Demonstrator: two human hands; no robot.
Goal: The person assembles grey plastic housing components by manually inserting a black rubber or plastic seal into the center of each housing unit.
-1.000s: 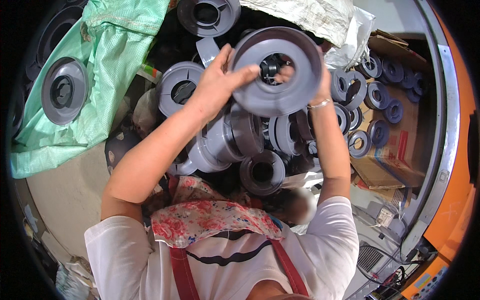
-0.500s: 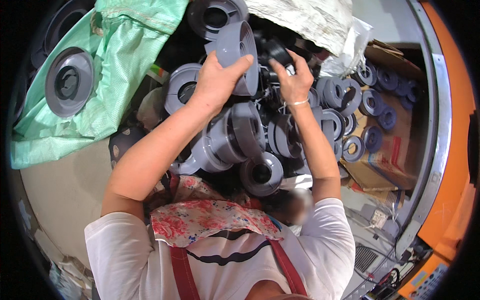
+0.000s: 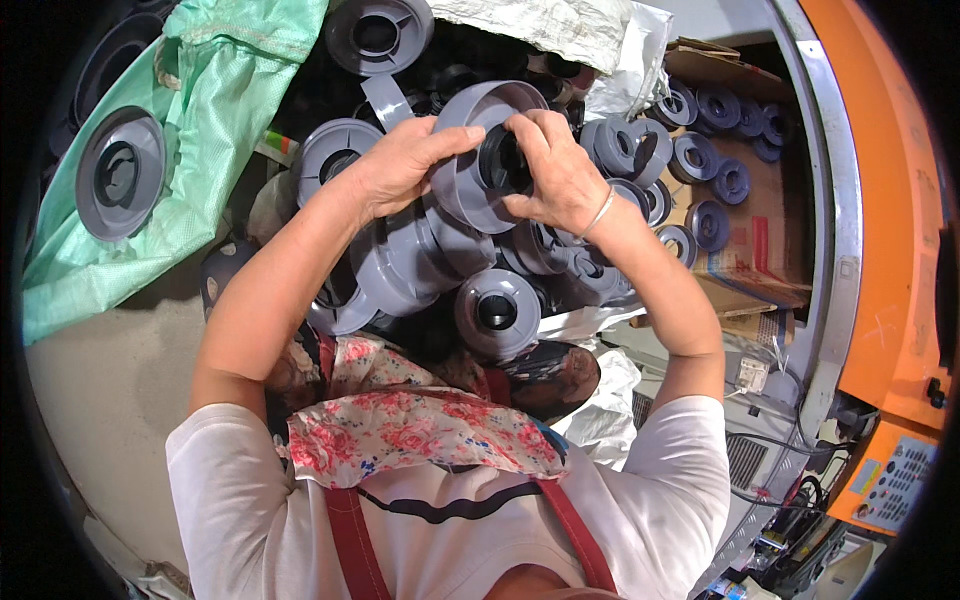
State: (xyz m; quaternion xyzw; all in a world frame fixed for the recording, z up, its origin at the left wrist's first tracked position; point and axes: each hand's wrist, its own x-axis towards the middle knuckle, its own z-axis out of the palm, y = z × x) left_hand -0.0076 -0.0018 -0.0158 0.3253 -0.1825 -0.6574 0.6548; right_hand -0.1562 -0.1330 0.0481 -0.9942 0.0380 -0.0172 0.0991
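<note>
My left hand (image 3: 405, 165) is closed on the rim of a grey round plastic part (image 3: 458, 195), a wide flanged ring, tilted above the pile. Inside its middle sits a black ring (image 3: 495, 160), gripped by the curled fingers of my right hand (image 3: 560, 178). Those fingers partly cover the ring, so how far it is seated cannot be seen. Below my hands lie several more grey flanged parts (image 3: 405, 255). One grey part with a black centre (image 3: 478, 322) rests near my lap.
A green woven sack (image 3: 235, 100) lies at the left, bearing another grey part (image 3: 150, 180). White sacking (image 3: 555, 30) covers the far side. At right stands a cardboard box (image 3: 750, 235) with several grey rings, beside an orange machine (image 3: 870, 250) and its control panel (image 3: 898, 485).
My left hand has turned the grey part so its hollow faces my right hand. My right hand has brought the black ring from beside it into its middle. The whole view has shifted slightly.
</note>
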